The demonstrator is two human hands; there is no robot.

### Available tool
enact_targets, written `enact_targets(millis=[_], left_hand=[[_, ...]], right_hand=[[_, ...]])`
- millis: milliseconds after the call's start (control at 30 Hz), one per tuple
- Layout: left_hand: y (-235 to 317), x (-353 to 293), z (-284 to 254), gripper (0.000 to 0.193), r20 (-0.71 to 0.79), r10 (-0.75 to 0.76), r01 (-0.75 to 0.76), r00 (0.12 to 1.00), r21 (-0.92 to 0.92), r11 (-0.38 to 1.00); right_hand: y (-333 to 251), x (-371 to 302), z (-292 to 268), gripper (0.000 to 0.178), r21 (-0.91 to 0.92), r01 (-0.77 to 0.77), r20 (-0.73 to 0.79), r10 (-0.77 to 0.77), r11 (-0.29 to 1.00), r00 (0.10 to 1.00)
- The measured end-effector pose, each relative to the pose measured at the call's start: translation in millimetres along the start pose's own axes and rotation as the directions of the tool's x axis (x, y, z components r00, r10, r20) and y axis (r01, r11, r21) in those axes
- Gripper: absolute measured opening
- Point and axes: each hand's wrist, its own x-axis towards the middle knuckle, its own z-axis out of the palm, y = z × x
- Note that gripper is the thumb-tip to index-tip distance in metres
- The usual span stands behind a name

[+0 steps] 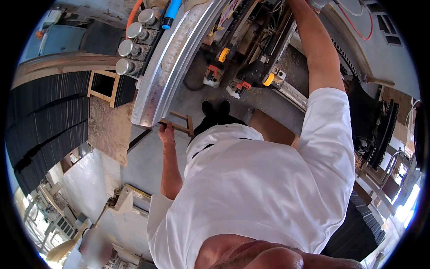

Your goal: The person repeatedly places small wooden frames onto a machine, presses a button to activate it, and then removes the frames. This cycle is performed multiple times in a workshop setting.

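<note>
My left hand [166,135] is low at my left side, its fingers closed on the edge of a small wooden frame [181,128]. The frame hangs just below the near end of a long metal machine bed [150,101]. My right arm [316,58] stretches far forward over the machine. Its hand lies beyond the upper edge of the view, so what it touches is hidden. Near that forearm runs a metal rail with a yellow knob [268,80] and a red-tipped clamp part [242,86].
Tall stacks of dark panels [49,121] stand at the left, beside another wooden frame [104,88]. Round metal cylinders [134,30] line the machine's left side. A brown board [271,127] leans beyond my waist. At the right stands a dark toothed machine part [385,134].
</note>
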Motion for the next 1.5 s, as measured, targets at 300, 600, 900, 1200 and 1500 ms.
enact_targets(millis=[300, 600, 900, 1200, 1500], left_hand=[[13.4, -7.4, 10.5, 0.005, 0.065, 0.107, -0.097, 0.992, -0.133, 0.986], [41.6, -24.4, 24.1, 0.010, 0.025, 0.143, -0.142, 0.989, -0.022, 0.990], [101.1, -81.7, -28.5, 0.013, 0.130, 0.443, -0.460, 0.887, 0.165, 0.872], [202.1, -55.0, -138.3, 0.024, -0.063, 0.417, -0.416, 0.907, -0.284, 0.864], [270.1, 184.5, -195.6, 0.034, 0.076, 0.342, -0.247, 0.936, -0.552, 0.797]], right_hand=[[-1.5, 2.4, 6.3, 0.032, -0.046, -0.042, 0.004, 0.043, 0.998, 0.999], [2.1, 4.8, 16.1, 0.027, 0.025, 0.008, -0.024, -0.007, 1.000, 1.000], [-1.6, 4.8, 9.3, 0.027, -0.080, -0.036, 0.071, 0.041, 0.996, 0.997], [-11.8, -77.2, -89.1, 0.018, 0.400, 0.114, -0.398, 0.061, 0.909, 0.915], [-138.0, -318.3, -164.7, 0.009, 0.945, 0.178, -0.249, 0.250, 0.275, 0.936]])
